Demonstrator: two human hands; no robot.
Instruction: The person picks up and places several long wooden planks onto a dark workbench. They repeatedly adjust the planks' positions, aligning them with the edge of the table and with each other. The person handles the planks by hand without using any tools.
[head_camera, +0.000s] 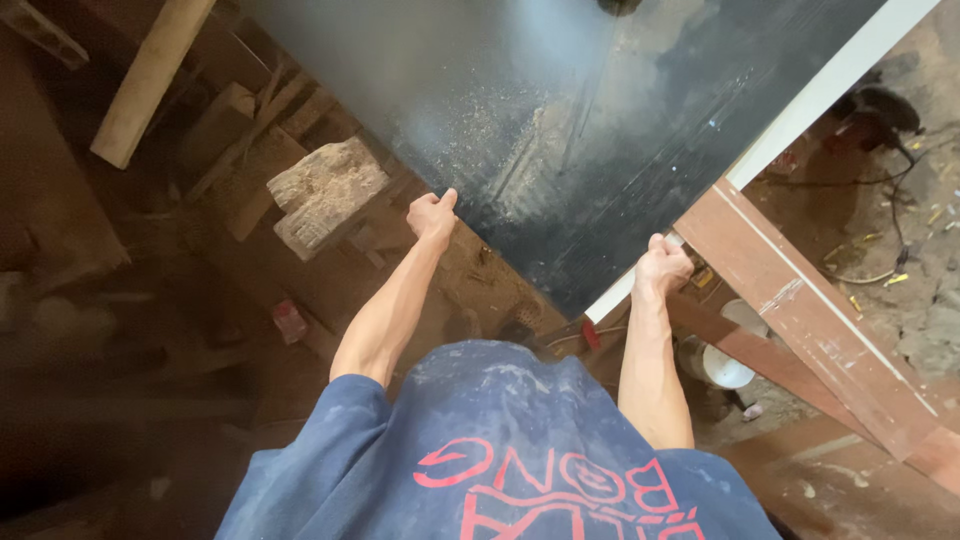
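Board (560, 120) under my left hand (432, 215) and right hand (662, 265): dark laminate, glossy, smooth, dusted with pale sawdust, white edge banding. Beam (800, 310) beneath: reddish wood, painted, scuffed. Block (325, 190) on the floor: raw, rough wood. My shirt (500, 440): blue cloth, matt, dusty.

shirt (500, 450): blue, short-sleeved | dusty (pale smears) | red print | arms bare

Glossy black panel (560, 120) with white edge, red-brown beam (800, 300)
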